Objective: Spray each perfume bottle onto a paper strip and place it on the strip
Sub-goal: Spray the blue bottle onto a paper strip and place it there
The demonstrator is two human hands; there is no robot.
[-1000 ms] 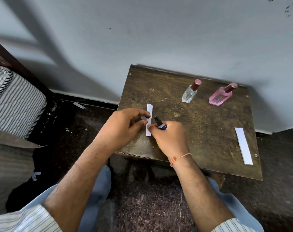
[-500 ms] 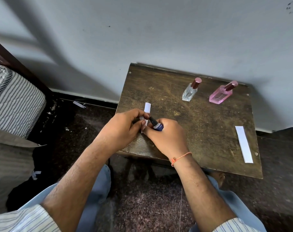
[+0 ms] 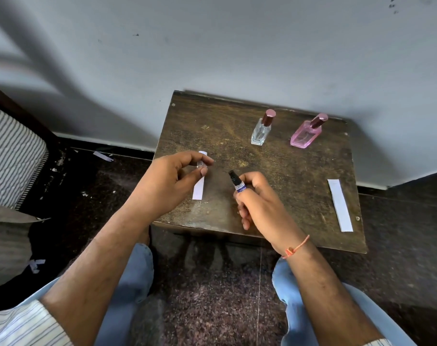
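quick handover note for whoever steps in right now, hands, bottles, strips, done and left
Left hand pinches a small clear cap over the near paper strip.
Right hand grips the small blue spray bottle, nozzle bare and tilted toward that strip.
Clear bottle and pink bottle stand capped at the back of the table; second strip lies bare on the right.
Done: blue bottle uncapped. Left: no bottle stands on a strip yet.

Three perfume bottles (image 3: 260, 131) — two paper strips (image 3: 340, 205) — one cap (image 3: 200, 163).
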